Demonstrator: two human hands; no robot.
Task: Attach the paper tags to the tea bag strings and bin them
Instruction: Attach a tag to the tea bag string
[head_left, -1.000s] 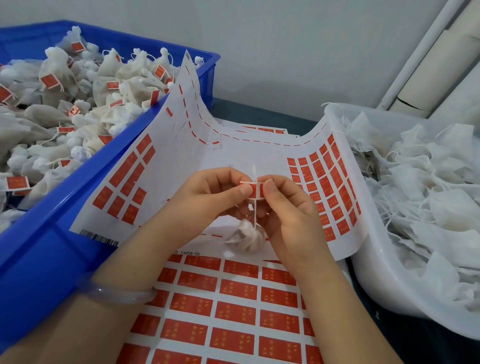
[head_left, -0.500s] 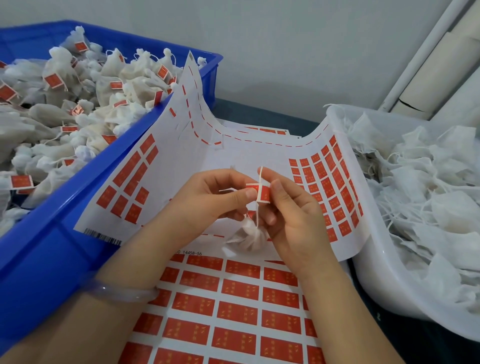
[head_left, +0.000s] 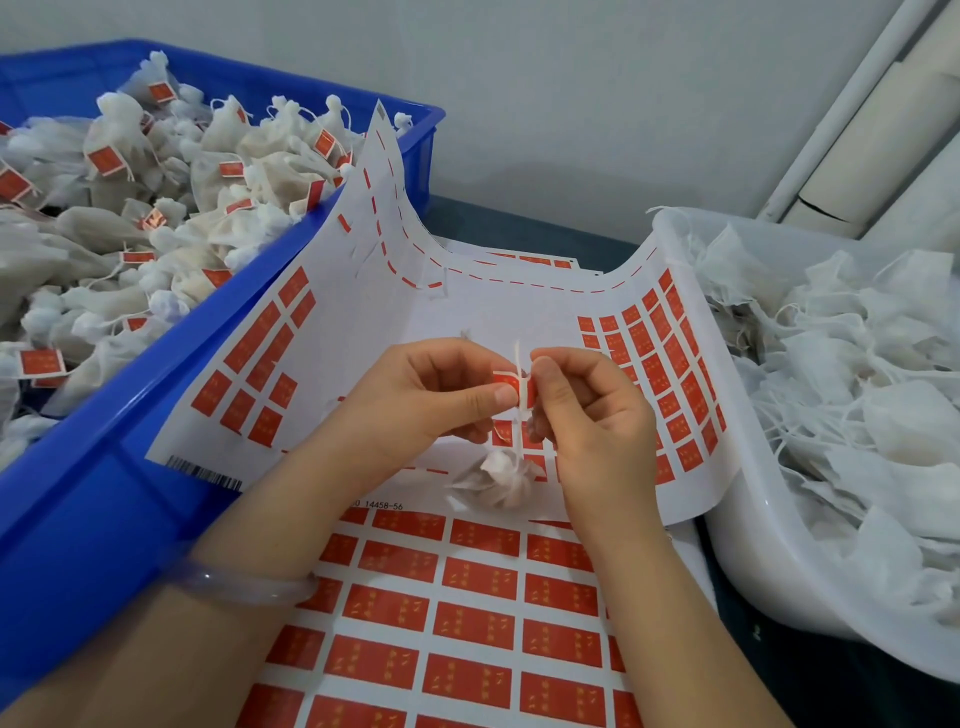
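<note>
Red paper tag (head_left: 511, 387) folded over white string (head_left: 517, 358), pinched by left hand (head_left: 431, 400) and right hand (head_left: 592, 415) fingers, gathered tea bag (head_left: 496, 480) dangling below

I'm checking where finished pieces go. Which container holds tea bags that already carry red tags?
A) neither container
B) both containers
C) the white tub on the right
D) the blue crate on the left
D: the tea bags piled in the blue crate carry red tags, while the untagged bags in the white tub show only white strings.
</note>
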